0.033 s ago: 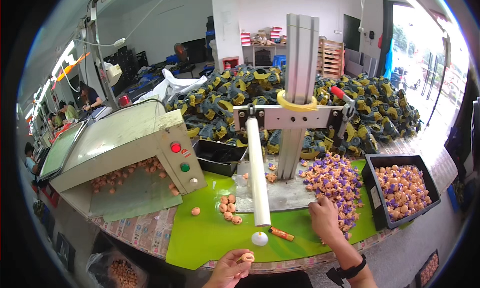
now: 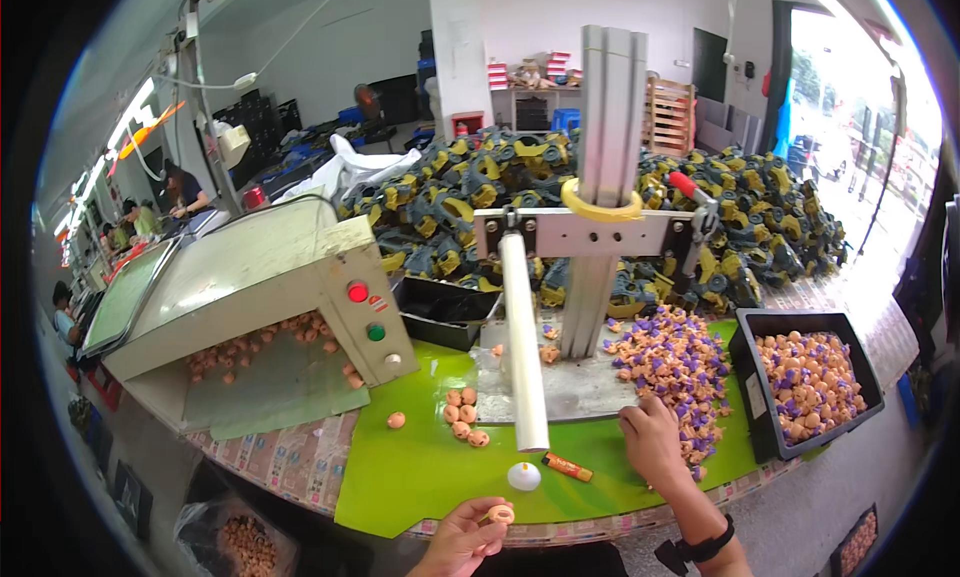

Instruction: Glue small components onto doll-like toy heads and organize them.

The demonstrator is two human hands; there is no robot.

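Observation:
Near the front edge of the table, my left hand (image 2: 466, 539) pinches a small hollow peach-coloured doll head (image 2: 501, 515), its opening showing. My right hand (image 2: 655, 443) rests at the near left edge of a heap of small peach-and-purple figure parts (image 2: 672, 362); its fingers are curled together, and what they hold, if anything, is hidden. Between the hands lie a white dome-shaped piece (image 2: 523, 476) with a yellowish tip and an orange-and-black tube (image 2: 567, 466). Several round peach heads (image 2: 460, 414) sit grouped left of the press, with one head (image 2: 396, 420) apart.
A hand press with a metal column (image 2: 588, 307) and a long white lever (image 2: 525, 352) stands ahead on a metal plate. At left is a beige heater box (image 2: 235, 297) with peach heads inside. A black bin (image 2: 750, 387) of parts sits right; yellow-and-grey toy pieces (image 2: 440, 212) pile behind.
The whole view has shifted slightly, so things sit a little farther right. Both hands keep the same pose, the left still holding the doll head.

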